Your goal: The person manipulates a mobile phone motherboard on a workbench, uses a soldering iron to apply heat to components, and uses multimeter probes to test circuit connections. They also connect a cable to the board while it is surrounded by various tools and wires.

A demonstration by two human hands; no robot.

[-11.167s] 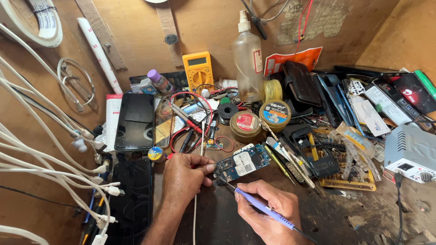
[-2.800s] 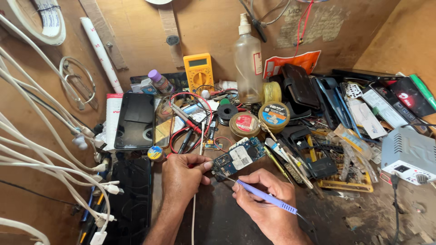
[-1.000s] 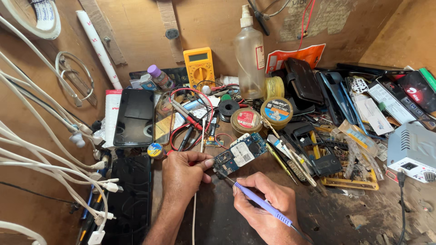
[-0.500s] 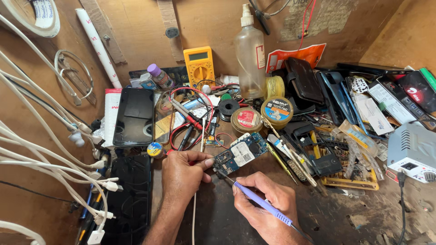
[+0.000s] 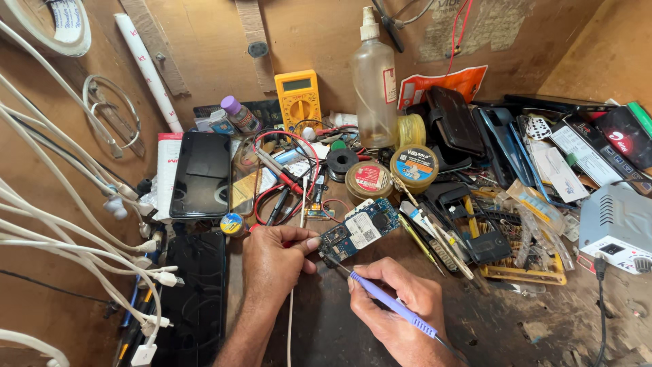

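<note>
A small blue phone circuit board (image 5: 358,233) lies tilted on the dark brown bench. My left hand (image 5: 272,265) pinches its lower left corner between thumb and fingers. My right hand (image 5: 394,309) grips a purple-handled soldering iron (image 5: 390,306) like a pen. The iron's thin tip touches the board's lower left edge, close to my left fingertips. A thin white wire (image 5: 292,319) runs down below my left hand.
A black phone (image 5: 202,175) and a second dark phone (image 5: 193,299) lie at left beside several white cables (image 5: 75,224). A yellow multimeter (image 5: 299,98), clear bottle (image 5: 374,81), solder tins (image 5: 414,165), phone parts (image 5: 489,231) and a grey box (image 5: 621,224) crowd the back and right.
Hardly anything differs; both hands stay on the board and iron. The view has shifted slightly, and the iron tip remains at the board's lower left edge.
</note>
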